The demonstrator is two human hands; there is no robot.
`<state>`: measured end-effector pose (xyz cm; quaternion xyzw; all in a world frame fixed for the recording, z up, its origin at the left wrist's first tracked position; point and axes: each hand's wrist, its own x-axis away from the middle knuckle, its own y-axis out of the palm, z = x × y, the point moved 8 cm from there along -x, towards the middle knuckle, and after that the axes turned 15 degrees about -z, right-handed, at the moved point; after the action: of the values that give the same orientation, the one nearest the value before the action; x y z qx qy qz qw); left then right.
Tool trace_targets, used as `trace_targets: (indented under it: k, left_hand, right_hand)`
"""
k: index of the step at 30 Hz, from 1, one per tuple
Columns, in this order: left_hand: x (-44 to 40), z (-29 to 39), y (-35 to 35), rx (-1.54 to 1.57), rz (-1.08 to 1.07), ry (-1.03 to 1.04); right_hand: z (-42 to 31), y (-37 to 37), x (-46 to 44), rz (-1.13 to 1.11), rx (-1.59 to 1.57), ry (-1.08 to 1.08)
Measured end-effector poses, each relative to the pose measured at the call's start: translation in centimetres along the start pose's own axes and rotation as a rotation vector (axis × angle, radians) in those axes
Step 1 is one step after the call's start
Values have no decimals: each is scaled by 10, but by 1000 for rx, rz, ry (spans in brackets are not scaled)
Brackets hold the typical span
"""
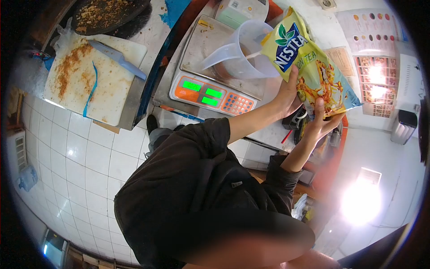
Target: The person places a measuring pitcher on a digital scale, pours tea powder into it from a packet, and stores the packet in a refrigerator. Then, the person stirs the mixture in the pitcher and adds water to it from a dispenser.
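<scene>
Both my hands hold a yellow Nestea lemon tea bag [309, 62], tilted over a translucent plastic measuring jug [255, 33]. My left hand [290, 93] grips the bag's near side, close to its printed name. Around its lower end, my right hand [323, 122] is closed, thumb on the front. The bag's mouth is over the jug's rim, and a pale streak shows below it, perhaps powder falling. Brown contents show through the jug's wall. The jug stands on the metal plate of a digital scale [210, 96] with lit green displays; I cannot read the digits reliably.
Left of the scale, a white cutting board [107, 98] carries brown crumbs, a knife [117, 58] and a blue strip [92, 87]. A dark pan [105, 15] of crumbs lies behind. A pale green box [242, 11] stands beyond the scale. Charts [374, 83] hang on the right wall.
</scene>
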<state>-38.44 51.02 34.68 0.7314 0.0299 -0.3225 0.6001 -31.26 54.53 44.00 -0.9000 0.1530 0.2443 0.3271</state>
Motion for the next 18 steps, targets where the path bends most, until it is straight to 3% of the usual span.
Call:
trace_targets:
  k: [5,7,11,18]
  left_hand:
    - [-1,-1,-2,-23,-71,31]
    - [-2,3,0,-23,27,-10]
    - [-5,7,0,114,5,45]
    - [-3,7,-7,143,31,-19]
  right_hand:
    - [-5,2,0,25,-3,-40]
    - [-5,2,-1,37,-34,-27]
    - [0,1,-2,46,-54,12]
    - [7,15,-7,-119,-36,95]
